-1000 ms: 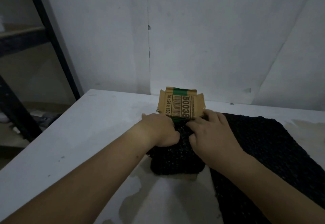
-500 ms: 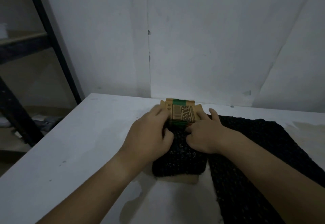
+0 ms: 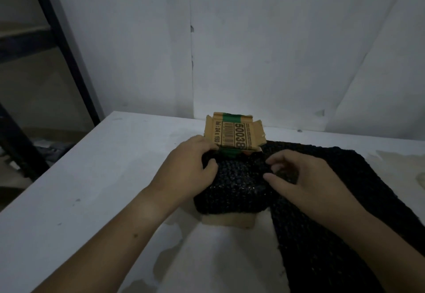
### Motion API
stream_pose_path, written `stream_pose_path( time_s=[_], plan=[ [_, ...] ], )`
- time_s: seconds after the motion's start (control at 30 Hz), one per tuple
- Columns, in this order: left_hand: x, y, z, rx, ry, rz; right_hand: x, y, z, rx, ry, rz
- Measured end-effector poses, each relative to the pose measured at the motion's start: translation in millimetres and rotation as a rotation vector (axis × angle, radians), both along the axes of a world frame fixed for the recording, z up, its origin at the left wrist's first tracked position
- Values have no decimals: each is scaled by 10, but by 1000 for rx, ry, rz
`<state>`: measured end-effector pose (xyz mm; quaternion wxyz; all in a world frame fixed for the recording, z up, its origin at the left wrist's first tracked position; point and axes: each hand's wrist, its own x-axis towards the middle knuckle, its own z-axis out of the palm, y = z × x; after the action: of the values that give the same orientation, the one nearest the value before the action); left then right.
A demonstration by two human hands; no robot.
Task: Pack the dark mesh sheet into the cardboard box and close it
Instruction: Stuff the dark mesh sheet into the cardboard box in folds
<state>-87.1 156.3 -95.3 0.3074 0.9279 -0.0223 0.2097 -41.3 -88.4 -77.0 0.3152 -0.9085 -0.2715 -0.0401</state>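
Obs: dark mesh sheet (image 3: 232, 191) = folded black wad, glinting, sitting on cardboard box (image 3: 227, 221) mid-table (image 3: 92, 177); the rest trails to the R. Lid flap (image 3: 234, 134) w/ barcode stands behind. Your left hand (image 3: 190, 173) grips the wad's far-L corner, thumb on top. Your right hand (image 3: 305, 177): fingers curled at R edge, pinching or not, can't tell. Vs 0.5 s ago: R hand is off the flap, flap more upright.

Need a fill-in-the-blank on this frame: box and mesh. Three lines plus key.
1. The number printed on the raised flap of the cardboard box reads ___.
2. The band across that flap is coloured ___.
3. The part of the dark mesh sheet not yet over the box trails off to the box's ___ side.

Missing words: 50038; green; right.
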Motion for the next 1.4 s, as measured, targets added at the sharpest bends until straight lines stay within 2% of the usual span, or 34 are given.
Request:
stream_pose_path(
  time_s=[0.07, 0.2, 0.3, 0.47, 0.6, 0.77, 0.97, 1.17, 1.3, 1.4],
  plan=[
    [5, -30, 14, 109, 53, -26, -31, 63, 50, -116, -150, 32],
    [-27, -83, 17, 250, 110, -34, -101, 281, 142, -550, -339, 82],
    [-35, -88, -5, 258, 101, -21, -120, 378, 178, -725, -351, 115],
    [-36, -107, 8, 241, 149, -36, -44, 483, 161, -826, -270, 148],
    [-19, -103, 15, 213, 173, -41, 6, 524, 258, -833, -201, 174],
    [-26, -132, -12, 215, 166, -26, -23, 227, 397, -705, -312, 219],
    [-17, -134, -32, 257, 168, -3, -152, 201, 303, -843, -323, 317],
    [-27, -154, -28, 230, 160, 6, -74, 317, 167, -879, -259, 265],
    [-37, -140, -20, 238, 164, -5, -72, 244, 208, -809, -218, 333],
    [-16, -115, -4, 222, 196, -33, -100, 117, 312, -631, -349, 329]
  ],
)
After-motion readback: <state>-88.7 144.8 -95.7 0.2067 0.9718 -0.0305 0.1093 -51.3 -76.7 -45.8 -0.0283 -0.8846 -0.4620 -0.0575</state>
